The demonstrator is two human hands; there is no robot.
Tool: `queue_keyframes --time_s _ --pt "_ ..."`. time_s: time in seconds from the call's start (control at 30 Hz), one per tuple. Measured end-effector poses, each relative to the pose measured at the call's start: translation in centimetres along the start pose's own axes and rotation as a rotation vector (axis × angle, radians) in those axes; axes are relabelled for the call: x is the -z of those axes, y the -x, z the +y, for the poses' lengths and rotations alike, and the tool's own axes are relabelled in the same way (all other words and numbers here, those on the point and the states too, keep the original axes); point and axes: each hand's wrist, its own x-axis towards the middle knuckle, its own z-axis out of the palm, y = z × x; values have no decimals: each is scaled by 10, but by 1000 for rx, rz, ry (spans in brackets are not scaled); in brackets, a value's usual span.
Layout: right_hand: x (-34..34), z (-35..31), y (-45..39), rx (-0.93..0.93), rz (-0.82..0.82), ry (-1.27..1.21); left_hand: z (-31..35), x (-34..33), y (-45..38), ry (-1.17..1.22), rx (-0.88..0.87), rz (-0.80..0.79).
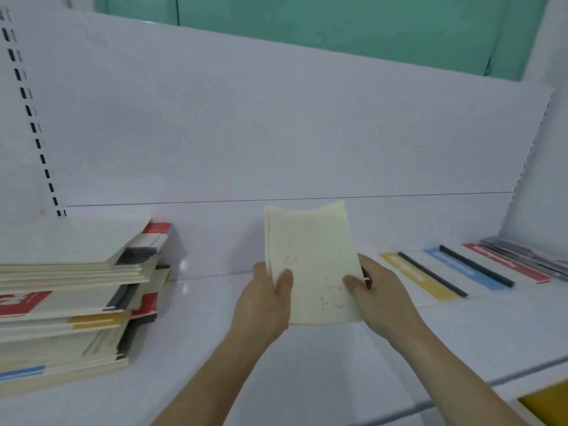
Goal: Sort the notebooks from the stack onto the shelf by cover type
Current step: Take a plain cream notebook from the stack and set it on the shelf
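Cream and card-coloured, the tall uneven stack of thin notebooks [70,302] sits at the left end of the white metal shelf [307,379], with red, yellow and blue cover bands poking out of its edges. Moving right, our left hand [264,299] grips the lower left edge of a thin bundle of plain cream soft-cover notebooks [310,265], thumb curled over the front. Our right hand [381,293] clasps the lower right edge likewise. The bundle is lifted above mid-shelf, its long axis pointing away from us, its top corners flopping. Further right lies a row of sorted notebooks with yellow, blue and red strips [467,269], nearer our right hand. We judge the plain bundle needs its own spot between stack and row
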Motion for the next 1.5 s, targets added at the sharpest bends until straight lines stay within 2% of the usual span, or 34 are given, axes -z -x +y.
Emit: queue_keyframes --time_s 0.17,0.4,0.53,0.63,0.83,1.07,1.33,1.5 --pt "17 59 -44 -9 -146 114 -5 -66 -26 -368 80 6" --pt "11 111 -87 -49 -303 326 -13 -116 -47 -727 118 -31" --pt "4 118 -99 -6 -336 457 -10 -123 -54 -855 144 -15" --pt "3 116 -102 36 -311 533 -5 -119 -59 -982 111 -70" --pt "0 120 -95 98 -281 603 -11 -110 -53 -877 35 -42" --pt "4 119 -99 33 -371 568 -15 -87 -45 -911 -1 -361" --pt "2 114 -96 5 -368 559 -17 -85 -45 -951 -37 -381" --pt "4 111 -90 113 -314 613 -17 -84 -39 -883 -16 -382"
